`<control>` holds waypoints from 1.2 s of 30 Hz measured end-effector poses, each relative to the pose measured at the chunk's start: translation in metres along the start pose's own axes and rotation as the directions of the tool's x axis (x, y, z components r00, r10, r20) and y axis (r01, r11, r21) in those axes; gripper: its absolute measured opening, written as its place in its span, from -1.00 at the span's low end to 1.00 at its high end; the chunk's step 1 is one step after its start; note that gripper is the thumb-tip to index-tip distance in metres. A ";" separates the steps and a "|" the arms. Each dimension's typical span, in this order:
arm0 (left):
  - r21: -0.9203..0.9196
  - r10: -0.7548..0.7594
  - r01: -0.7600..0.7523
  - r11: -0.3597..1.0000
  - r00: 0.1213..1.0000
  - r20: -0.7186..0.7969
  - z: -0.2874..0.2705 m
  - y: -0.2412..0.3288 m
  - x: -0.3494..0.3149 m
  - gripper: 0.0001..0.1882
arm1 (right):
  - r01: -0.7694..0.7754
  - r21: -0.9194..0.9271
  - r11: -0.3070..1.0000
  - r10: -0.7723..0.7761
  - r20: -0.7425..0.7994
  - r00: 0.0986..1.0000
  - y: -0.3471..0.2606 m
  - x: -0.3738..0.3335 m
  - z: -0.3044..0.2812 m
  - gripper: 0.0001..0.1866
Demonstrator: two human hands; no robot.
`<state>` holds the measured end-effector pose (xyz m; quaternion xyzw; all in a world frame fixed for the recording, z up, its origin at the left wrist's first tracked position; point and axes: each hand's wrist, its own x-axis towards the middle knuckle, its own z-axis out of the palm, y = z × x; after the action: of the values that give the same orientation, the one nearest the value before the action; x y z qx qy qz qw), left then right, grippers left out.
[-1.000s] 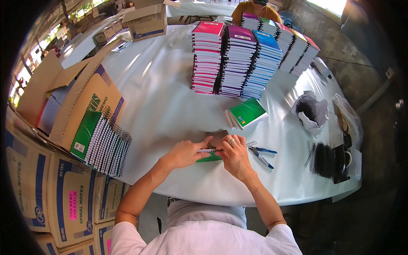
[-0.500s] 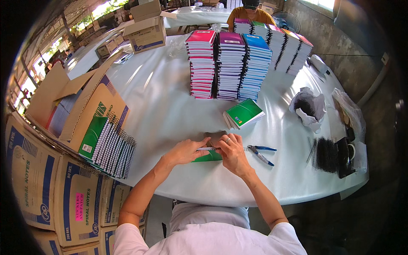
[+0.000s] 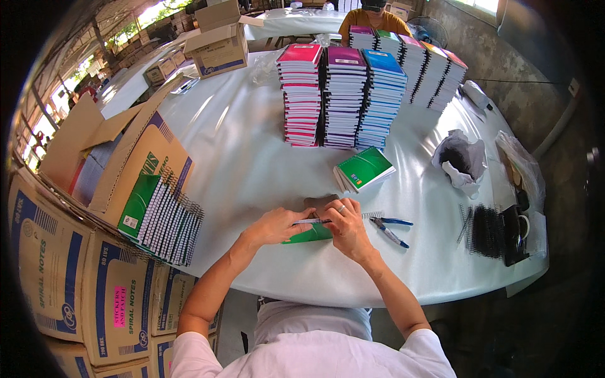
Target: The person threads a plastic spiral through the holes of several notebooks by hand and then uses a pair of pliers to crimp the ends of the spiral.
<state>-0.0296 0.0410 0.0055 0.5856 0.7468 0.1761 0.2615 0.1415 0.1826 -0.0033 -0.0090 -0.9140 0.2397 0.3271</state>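
Just in front of me on the table, a small green notebook (image 3: 307, 235) is held with its page edge raised, and its brown-grey back board (image 3: 319, 203) shows beyond my fingers. My left hand (image 3: 276, 225) grips it from the left, thumb along the edge. Fingers bent together, my right hand (image 3: 346, 228) pinches at the edge where a thin wire spiral (image 3: 373, 215) sticks out to the right. The exact fingertip contact is hidden. Blue-handled pliers (image 3: 392, 229) lie beside my right hand, untouched. Farther off rests a small stack of green notebooks (image 3: 364, 170).
Tall stacks of red (image 3: 299, 94), purple (image 3: 343, 97) and blue notebooks (image 3: 381, 94) stand ahead. Spiral-bound green notebooks (image 3: 165, 217) lean by an open carton (image 3: 142, 157) at left. Black wire spirals (image 3: 484, 232) and a crumpled wrapper (image 3: 460, 160) lie right. A person (image 3: 375, 22) sits opposite.
The wire spiral's free end shows farther out to the right of my right hand. Both hands keep nearly the same place and grip; the whole view has shifted slightly.
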 end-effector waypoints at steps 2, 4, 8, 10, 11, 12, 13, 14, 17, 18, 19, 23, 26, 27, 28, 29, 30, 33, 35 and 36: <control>0.000 0.011 -0.011 1.000 1.000 0.011 0.000 0.004 -0.001 -0.42 | 0.013 0.002 1.000 -0.013 0.013 1.000 0.002 -0.003 -0.002 -0.68; -0.010 0.013 -0.013 1.000 1.000 0.015 -0.004 0.006 -0.001 -0.42 | 0.015 0.040 0.999 -0.016 0.039 0.999 0.006 -0.004 -0.001 -0.69; -0.034 0.016 -0.015 0.999 0.999 0.031 -0.003 0.004 0.000 -0.44 | -0.033 0.041 0.999 0.032 0.038 0.999 -0.001 0.001 -0.008 -0.72; 0.021 0.044 -0.044 0.999 0.999 0.006 -0.002 0.003 0.001 -0.45 | -0.037 0.002 0.999 0.037 0.048 0.998 0.001 -0.002 -0.004 -0.74; 0.016 0.047 -0.047 0.999 0.999 0.007 -0.001 0.001 0.001 -0.45 | -0.040 -0.018 0.999 0.041 0.053 0.998 0.002 -0.003 -0.003 -0.75; 0.010 0.049 -0.049 0.999 0.999 0.007 0.000 -0.001 0.002 -0.45 | -0.035 -0.025 0.999 0.036 0.040 0.999 0.002 -0.002 -0.002 -0.76; 0.002 0.048 -0.048 0.999 0.999 0.009 0.001 -0.003 0.002 -0.45 | -0.032 -0.028 0.999 0.033 0.032 0.999 0.000 -0.001 -0.002 -0.77; 0.002 0.048 -0.048 0.999 0.999 0.009 0.002 -0.003 0.002 -0.46 | -0.029 -0.032 0.999 0.029 0.023 0.999 -0.002 0.000 -0.002 -0.78; 0.000 0.051 -0.051 0.999 0.999 0.014 -0.001 -0.001 0.002 -0.46 | -0.005 -0.058 0.998 0.008 0.042 0.999 -0.002 0.002 -0.004 -0.80; -0.003 0.052 -0.052 0.999 0.998 0.023 -0.001 -0.001 0.002 -0.46 | -0.007 -0.056 0.998 0.010 0.056 0.998 -0.002 0.002 -0.004 -0.80; -0.003 0.054 -0.054 0.999 0.998 0.030 -0.003 -0.001 0.002 -0.46 | -0.008 -0.055 0.998 0.012 0.068 0.998 -0.002 0.002 -0.004 -0.80; 0.013 0.038 -0.039 0.999 0.999 0.034 -0.006 0.004 0.000 -0.48 | -0.033 -0.040 0.999 0.036 0.089 0.995 -0.007 0.006 -0.011 -0.80; 0.026 0.040 -0.041 0.999 0.999 0.030 -0.007 0.006 -0.003 -0.49 | -0.004 -0.052 0.999 0.009 0.098 0.995 -0.001 0.002 -0.008 -0.79; 0.025 0.035 -0.036 0.999 0.999 0.034 -0.008 0.008 -0.003 -0.49 | -0.015 -0.059 0.998 0.021 0.094 0.995 -0.001 0.001 -0.007 -0.78; 0.025 0.030 -0.030 0.999 0.999 0.034 -0.008 0.008 -0.002 -0.49 | -0.024 -0.067 0.997 0.030 0.089 0.996 -0.003 0.001 -0.005 -0.77; 0.024 0.029 -0.030 0.999 0.999 0.033 -0.008 0.008 -0.002 -0.49 | -0.032 -0.075 0.997 0.039 0.084 0.996 -0.003 0.001 -0.004 -0.77; 0.024 0.028 -0.029 0.999 0.999 0.032 -0.007 0.007 -0.001 -0.50 | -0.031 -0.067 0.997 0.037 0.090 0.995 -0.003 0.001 -0.004 -0.77; 0.033 0.027 -0.028 0.999 0.999 0.024 -0.007 0.008 -0.002 -0.51 | -0.002 -0.092 0.996 0.015 0.137 0.990 -0.001 0.001 -0.007 -0.78; 0.046 0.019 -0.020 0.999 1.000 0.016 -0.007 0.009 -0.003 -0.51 | 0.050 -0.167 0.985 -0.015 0.204 0.979 -0.004 0.001 -0.012 -0.79; 0.052 0.013 -0.014 0.999 1.000 0.010 -0.006 0.009 -0.004 -0.51 | 0.030 -0.160 0.987 0.000 0.186 0.983 -0.007 0.003 -0.014 -0.80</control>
<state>-0.0257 0.0398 0.0163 0.5981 0.7459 0.1554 0.2485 0.1487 0.1835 0.0112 -0.0063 -0.9570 0.1618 0.2406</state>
